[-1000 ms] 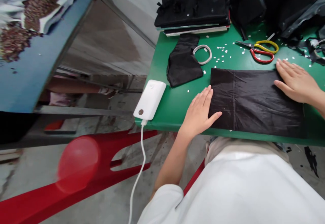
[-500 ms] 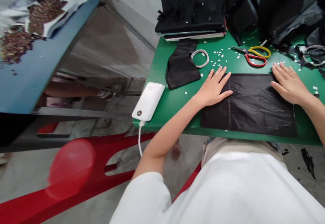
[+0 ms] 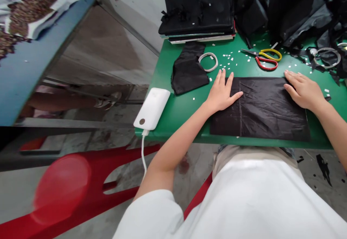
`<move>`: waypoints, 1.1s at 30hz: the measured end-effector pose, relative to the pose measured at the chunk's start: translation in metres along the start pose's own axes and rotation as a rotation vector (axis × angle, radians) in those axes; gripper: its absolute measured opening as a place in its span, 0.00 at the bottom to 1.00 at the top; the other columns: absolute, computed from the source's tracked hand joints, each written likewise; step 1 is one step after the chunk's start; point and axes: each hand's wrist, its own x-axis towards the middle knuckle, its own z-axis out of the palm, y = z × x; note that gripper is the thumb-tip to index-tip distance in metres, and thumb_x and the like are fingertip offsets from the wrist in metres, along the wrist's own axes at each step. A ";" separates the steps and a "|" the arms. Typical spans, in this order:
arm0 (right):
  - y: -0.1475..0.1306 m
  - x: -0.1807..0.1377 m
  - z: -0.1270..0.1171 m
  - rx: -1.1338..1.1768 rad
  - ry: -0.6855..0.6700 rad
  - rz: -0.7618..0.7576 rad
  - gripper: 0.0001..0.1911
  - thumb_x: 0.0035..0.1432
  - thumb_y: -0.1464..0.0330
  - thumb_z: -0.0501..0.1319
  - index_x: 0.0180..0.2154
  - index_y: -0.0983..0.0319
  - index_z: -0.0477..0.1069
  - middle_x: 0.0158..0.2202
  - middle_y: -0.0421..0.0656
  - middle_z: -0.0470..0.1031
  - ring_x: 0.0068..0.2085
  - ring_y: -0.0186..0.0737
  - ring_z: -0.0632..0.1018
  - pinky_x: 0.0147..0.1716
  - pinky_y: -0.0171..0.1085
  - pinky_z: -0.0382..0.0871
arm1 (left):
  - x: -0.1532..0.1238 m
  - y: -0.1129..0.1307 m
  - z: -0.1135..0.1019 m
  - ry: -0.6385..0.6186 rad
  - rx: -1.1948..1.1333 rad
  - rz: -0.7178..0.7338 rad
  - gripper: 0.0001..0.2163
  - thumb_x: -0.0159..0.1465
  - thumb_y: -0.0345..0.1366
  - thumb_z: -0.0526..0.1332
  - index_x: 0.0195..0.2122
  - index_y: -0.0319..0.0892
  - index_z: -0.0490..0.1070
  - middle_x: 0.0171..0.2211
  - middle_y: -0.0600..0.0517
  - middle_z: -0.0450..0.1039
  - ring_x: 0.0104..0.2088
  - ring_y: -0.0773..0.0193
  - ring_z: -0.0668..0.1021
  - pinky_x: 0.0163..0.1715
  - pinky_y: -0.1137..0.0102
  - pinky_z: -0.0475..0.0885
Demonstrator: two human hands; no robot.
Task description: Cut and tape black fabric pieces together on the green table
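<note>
A rectangular sheet of thin black fabric (image 3: 267, 111) lies on the green table (image 3: 184, 120) at its front edge, creased on the right and with a seam line toward its left. My left hand (image 3: 222, 92) rests on the sheet's upper left corner, fingers spread. Flat on the upper right part is my right hand (image 3: 305, 90), thumb apart from the fingers. Beyond the sheet are scissors (image 3: 261, 56) with one yellow and one red handle, blades slightly parted. A white tape roll (image 3: 208, 62) sits by a folded black cloth piece (image 3: 187, 69).
A white power bank (image 3: 153, 107) with a cable lies at the table's left edge. Black fabric (image 3: 200, 8) is stacked on books behind, with more heaped at the right. Small white paper bits are scattered about. A red chair (image 3: 65, 188) and a blue table (image 3: 51, 51) stand left.
The view has shifted slightly to the right. My left hand has slid a little toward the sheet's left edge, and my right hand's fingers have drawn closer together.
</note>
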 end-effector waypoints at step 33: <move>0.040 -0.027 -0.003 -0.074 0.079 0.169 0.29 0.70 0.66 0.43 0.66 0.74 0.60 0.68 0.59 0.60 0.70 0.56 0.60 0.67 0.51 0.56 | 0.001 0.005 -0.005 0.001 0.009 -0.028 0.38 0.68 0.55 0.52 0.70 0.31 0.50 0.72 0.31 0.43 0.72 0.39 0.48 0.71 0.49 0.45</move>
